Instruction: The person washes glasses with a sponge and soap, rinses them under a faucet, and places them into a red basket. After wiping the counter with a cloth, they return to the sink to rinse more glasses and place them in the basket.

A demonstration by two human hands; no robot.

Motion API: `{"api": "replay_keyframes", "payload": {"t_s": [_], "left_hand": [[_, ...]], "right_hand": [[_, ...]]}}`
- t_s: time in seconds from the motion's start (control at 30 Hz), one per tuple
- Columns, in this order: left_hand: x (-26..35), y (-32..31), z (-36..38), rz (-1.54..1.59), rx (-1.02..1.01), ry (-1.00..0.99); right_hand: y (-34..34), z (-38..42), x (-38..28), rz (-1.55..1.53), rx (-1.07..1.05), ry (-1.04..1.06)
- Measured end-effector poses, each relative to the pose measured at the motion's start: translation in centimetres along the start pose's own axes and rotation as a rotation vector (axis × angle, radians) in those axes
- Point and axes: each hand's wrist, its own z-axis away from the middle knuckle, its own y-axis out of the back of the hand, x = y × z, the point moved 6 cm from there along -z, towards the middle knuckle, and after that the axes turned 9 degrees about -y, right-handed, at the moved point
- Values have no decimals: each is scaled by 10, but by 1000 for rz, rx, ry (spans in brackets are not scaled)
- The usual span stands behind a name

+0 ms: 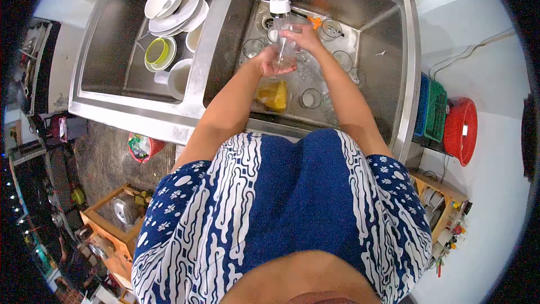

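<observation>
Under the white faucet head (279, 5), water runs over a clear glass (286, 50) in the right basin. My left hand (272, 62) is wrapped round the lower part of the glass. Against its upper side, the fingers of my right hand (304, 38) are closed. Several other clear glasses lie about the basin floor, one (310, 98) below my right hand and another (253, 48) left of my hands. Nearer my body is a yellow object (274, 96), perhaps a sponge in a container. An orange item (315, 22) lies behind my right hand.
The left basin holds stacked white plates (163, 0), a green bowl (157, 52) and white cups. A steel divider (213, 34) separates the basins. Green (436, 110) and red (462, 131) baskets stand right of the sink. A small red bin (144, 146) is on the floor at left.
</observation>
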Motion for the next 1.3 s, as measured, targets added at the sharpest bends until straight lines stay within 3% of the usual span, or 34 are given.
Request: {"api": "replay_keyframes", "payload": {"t_s": [0.03, 0.1, 0.13, 0.17, 0.23, 0.3, 0.37, 0.43, 0.47, 0.5, 0.57, 0.6, 0.63, 0.67, 0.7, 0.77, 0.8, 0.87, 0.9, 0.93, 1.0, 1.03, 1.1, 1.13, 1.23, 1.3], "left_hand": [[3, -9, 9, 0, -2, -1], [13, -13, 18, -149, 85, -73], [17, -9, 16, -146, 87, -74], [17, -4, 15, -107, 31, -36], [17, -2, 14, -72, -28, -4], [18, 10, 13, -196, 139, -27], [19, 8, 9, -96, 106, -48], [12, 4, 14, 19, 77, -53], [17, -2, 21, -125, 76, -46], [22, -4, 26, -272, 77, -38], [19, 12, 15, -270, 3, 33], [12, 15, 13, -261, -74, 103], [7, 21, 9, -258, -75, 101], [10, 24, 7, -294, -52, 49], [11, 27, 5, -330, -29, 2], [11, 29, 4, -301, 57, -90], [16, 30, 5, -271, 145, -187], [16, 21, 17, -292, 185, -174], [18, 17, 24, -314, 220, -165], [20, 25, 17, -322, 219, -165], [17, 24, 8, -296, -28, -38], [16, 27, 2, -295, -29, -39], [23, 16, 19, -457, 193, -57], [22, 14, 23, -449, 196, -58], [15, 9, 29, -405, 76, 1], [15, 11, 26, -450, 112, 54]], "right_hand": [[-3, -1, 1, 1, 1, 0], [-11, 14, -23, 94, -34, 284], [-23, 18, -17, -3, -283, 120], [-24, 34, -27, -7, -290, 111], [1, 46, -33, -83, 77, -68], [-9, 22, -25, 49, 40, 39], [-13, 15, -28, 185, 6, 151], [0, 41, -33, 34, 211, 33], [4, 18, -13, 45, 398, -19], [6, 16, -15, 47, 397, -14], [-2, 13, -20, 151, 183, 105], [1, 9, -17, 153, 181, 104], [-4, 3, -18, 153, -6, 184], [-12, 3, -24, 152, -190, 268], [-14, 3, -23, 152, -187, 269], [-23, 18, -38, -14, -310, 589], [-20, 16, -42, -10, -310, 592], [-36, 12, -30, 88, -583, 316], [-37, 10, -29, 79, -580, 317], [-29, 0, -26, 149, -353, 245], [-15, -6, -24, 110, -13, 180], [-17, -5, -22, 112, -13, 180], [-6, 2, -12, 136, 252, 50], [-5, 5, -10, 142, 246, 51], [-28, 20, -2, -280, -505, 44], [-18, 23, -3, -253, -473, 124]]}}
